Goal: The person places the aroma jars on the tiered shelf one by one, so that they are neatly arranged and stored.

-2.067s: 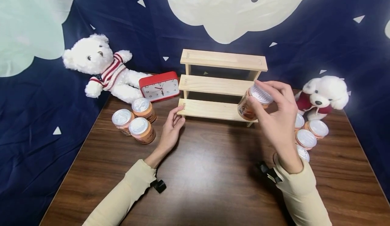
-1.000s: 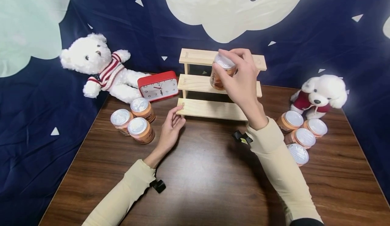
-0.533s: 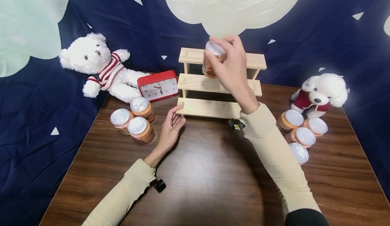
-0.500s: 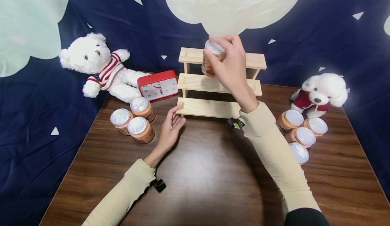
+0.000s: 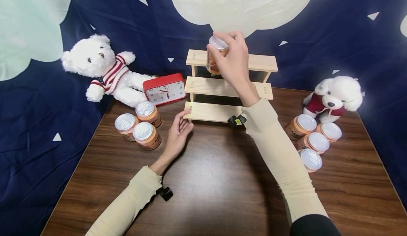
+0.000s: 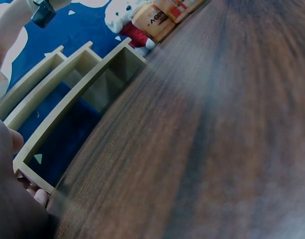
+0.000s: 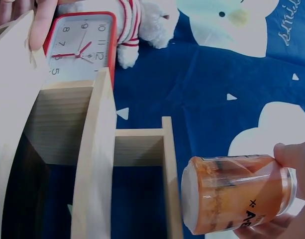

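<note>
My right hand (image 5: 235, 60) holds an orange-labelled can (image 5: 212, 65) with a silvery lid, thumb and fingers round its upper part. The can is upright near the left part of the top plank of a three-step wooden shelf (image 5: 211, 113). In the right wrist view, the can's pale base (image 7: 190, 199) is close to the top plank's edge. My left hand (image 5: 177, 134) grips the left end of the bottom step. The left wrist view has its thumb (image 6: 16, 141) over the plank and fingertips (image 6: 41, 197) below it.
Three similar cans (image 5: 147, 137) stand at the left, and several more cans (image 5: 311, 160) at the right. A red alarm clock (image 5: 165, 90) leans beside the shelf. A white teddy bear (image 5: 109, 70) and a plush dog (image 5: 332, 96) sit at the back corners.
My right hand has carried the can from the shelf's lower right up and leftward to the top plank. My left hand has stayed on the bottom step.
</note>
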Demonstrator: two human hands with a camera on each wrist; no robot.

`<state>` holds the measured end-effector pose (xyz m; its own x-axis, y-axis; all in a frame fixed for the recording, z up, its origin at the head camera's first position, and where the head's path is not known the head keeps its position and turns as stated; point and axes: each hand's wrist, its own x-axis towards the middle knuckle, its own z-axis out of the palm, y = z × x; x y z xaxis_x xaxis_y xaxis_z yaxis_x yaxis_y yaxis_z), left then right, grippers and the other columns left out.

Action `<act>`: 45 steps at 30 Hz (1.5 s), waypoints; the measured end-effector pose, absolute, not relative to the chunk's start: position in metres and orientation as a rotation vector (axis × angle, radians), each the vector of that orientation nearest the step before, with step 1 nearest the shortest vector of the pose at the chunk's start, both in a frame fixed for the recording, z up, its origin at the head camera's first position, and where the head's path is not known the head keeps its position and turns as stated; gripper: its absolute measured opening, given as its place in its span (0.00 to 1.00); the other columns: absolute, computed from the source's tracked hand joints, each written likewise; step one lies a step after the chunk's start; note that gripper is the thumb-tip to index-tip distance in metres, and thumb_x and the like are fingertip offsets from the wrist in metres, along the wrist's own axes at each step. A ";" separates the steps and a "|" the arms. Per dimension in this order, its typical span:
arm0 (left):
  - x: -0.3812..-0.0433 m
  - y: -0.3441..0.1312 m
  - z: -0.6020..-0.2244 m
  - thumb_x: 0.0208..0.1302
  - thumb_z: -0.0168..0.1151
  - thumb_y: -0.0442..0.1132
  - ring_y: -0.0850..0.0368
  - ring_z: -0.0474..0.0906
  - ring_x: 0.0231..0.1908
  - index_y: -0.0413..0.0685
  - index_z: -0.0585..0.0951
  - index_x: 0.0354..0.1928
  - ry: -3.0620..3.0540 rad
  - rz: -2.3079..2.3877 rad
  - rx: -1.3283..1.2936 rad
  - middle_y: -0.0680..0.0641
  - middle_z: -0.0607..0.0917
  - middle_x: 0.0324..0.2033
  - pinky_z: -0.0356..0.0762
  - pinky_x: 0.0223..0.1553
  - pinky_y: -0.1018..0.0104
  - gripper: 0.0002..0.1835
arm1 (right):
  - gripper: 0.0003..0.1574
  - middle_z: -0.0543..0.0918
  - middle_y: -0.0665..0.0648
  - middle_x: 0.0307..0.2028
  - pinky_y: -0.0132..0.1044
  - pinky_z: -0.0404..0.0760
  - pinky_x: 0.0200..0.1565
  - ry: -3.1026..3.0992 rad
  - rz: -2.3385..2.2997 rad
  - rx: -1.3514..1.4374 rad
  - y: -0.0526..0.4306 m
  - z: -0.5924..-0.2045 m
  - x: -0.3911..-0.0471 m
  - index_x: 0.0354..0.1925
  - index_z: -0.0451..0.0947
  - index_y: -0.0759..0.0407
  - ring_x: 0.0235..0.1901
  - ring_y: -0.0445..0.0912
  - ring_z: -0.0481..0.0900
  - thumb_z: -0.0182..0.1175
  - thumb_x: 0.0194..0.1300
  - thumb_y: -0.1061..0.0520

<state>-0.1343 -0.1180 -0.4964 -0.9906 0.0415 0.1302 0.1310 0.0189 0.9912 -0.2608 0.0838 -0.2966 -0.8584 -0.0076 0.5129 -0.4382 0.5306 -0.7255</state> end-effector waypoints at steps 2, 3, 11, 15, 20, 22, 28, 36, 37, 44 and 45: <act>-0.134 -0.118 -0.496 0.81 0.60 0.25 0.39 0.69 0.78 0.38 0.70 0.79 -2.195 -2.147 -0.187 0.32 0.72 0.79 0.67 0.83 0.50 0.28 | 0.26 0.79 0.59 0.61 0.30 0.82 0.45 -2.335 1.278 0.356 0.082 -0.298 -0.264 0.69 0.86 0.55 0.38 0.46 0.85 0.71 0.78 0.51; -0.134 -0.118 -0.496 0.81 0.60 0.25 0.39 0.69 0.78 0.38 0.70 0.79 -2.194 -2.146 -0.190 0.32 0.72 0.79 0.67 0.83 0.49 0.28 | 0.26 0.79 0.59 0.62 0.30 0.83 0.46 -2.337 1.272 0.357 0.081 -0.299 -0.266 0.69 0.86 0.55 0.39 0.47 0.85 0.71 0.78 0.51; -0.134 -0.118 -0.498 0.80 0.61 0.26 0.38 0.70 0.77 0.38 0.71 0.78 -2.193 -2.127 -0.207 0.32 0.73 0.78 0.69 0.82 0.49 0.28 | 0.26 0.80 0.60 0.64 0.36 0.82 0.55 -2.334 1.201 0.402 0.076 -0.302 -0.278 0.70 0.86 0.56 0.41 0.48 0.85 0.70 0.80 0.50; -0.136 -0.118 -0.501 0.80 0.61 0.27 0.38 0.71 0.77 0.39 0.71 0.78 -2.189 -2.106 -0.218 0.31 0.74 0.77 0.71 0.81 0.52 0.28 | 0.27 0.79 0.58 0.67 0.37 0.83 0.55 -2.371 1.167 0.414 0.073 -0.302 -0.283 0.72 0.84 0.53 0.40 0.47 0.87 0.68 0.81 0.48; -0.134 -0.118 -0.498 0.80 0.61 0.27 0.38 0.71 0.77 0.38 0.71 0.78 -2.197 -2.115 -0.202 0.32 0.74 0.78 0.70 0.81 0.51 0.28 | 0.27 0.81 0.55 0.69 0.36 0.78 0.64 -2.396 1.116 0.416 0.068 -0.300 -0.285 0.71 0.85 0.52 0.59 0.49 0.81 0.69 0.80 0.47; -0.134 -0.118 -0.498 0.80 0.62 0.27 0.38 0.71 0.77 0.38 0.71 0.78 -2.199 -2.122 -0.196 0.32 0.74 0.78 0.70 0.81 0.50 0.28 | 0.27 0.82 0.56 0.67 0.37 0.78 0.65 -2.377 1.116 0.416 0.067 -0.302 -0.287 0.70 0.84 0.54 0.63 0.51 0.78 0.71 0.79 0.48; -0.134 -0.119 -0.499 0.80 0.62 0.27 0.37 0.71 0.77 0.38 0.71 0.78 -2.197 -2.114 -0.199 0.31 0.74 0.77 0.70 0.81 0.50 0.28 | 0.30 0.85 0.59 0.60 0.42 0.83 0.58 -2.283 1.192 0.381 0.063 -0.308 -0.291 0.65 0.81 0.60 0.58 0.51 0.82 0.75 0.75 0.48; -0.135 -0.117 -0.497 0.81 0.62 0.27 0.39 0.71 0.77 0.38 0.71 0.78 -2.204 -2.114 -0.190 0.32 0.73 0.78 0.69 0.82 0.50 0.28 | 0.27 0.85 0.58 0.60 0.32 0.80 0.54 -2.266 1.175 0.379 0.063 -0.312 -0.290 0.65 0.82 0.58 0.51 0.48 0.82 0.74 0.75 0.48; -0.135 -0.117 -0.496 0.81 0.62 0.27 0.39 0.71 0.77 0.38 0.71 0.78 -2.202 -2.120 -0.186 0.32 0.73 0.78 0.69 0.82 0.50 0.28 | 0.27 0.84 0.58 0.60 0.32 0.80 0.55 -2.263 1.172 0.384 0.063 -0.313 -0.290 0.65 0.82 0.57 0.53 0.48 0.81 0.73 0.76 0.48; -0.134 -0.117 -0.496 0.80 0.62 0.26 0.39 0.71 0.77 0.37 0.71 0.78 -2.203 -2.122 -0.176 0.31 0.74 0.77 0.71 0.81 0.49 0.28 | 0.31 0.74 0.58 0.67 0.33 0.79 0.54 -2.298 1.249 0.313 0.062 -0.318 -0.286 0.69 0.82 0.50 0.61 0.48 0.75 0.70 0.69 0.53; -0.134 -0.117 -0.496 0.80 0.62 0.26 0.39 0.71 0.77 0.37 0.71 0.78 -2.204 -2.121 -0.175 0.31 0.74 0.77 0.71 0.81 0.49 0.28 | 0.32 0.72 0.57 0.67 0.33 0.79 0.53 -2.301 1.262 0.301 0.062 -0.319 -0.285 0.70 0.82 0.49 0.61 0.48 0.75 0.69 0.68 0.55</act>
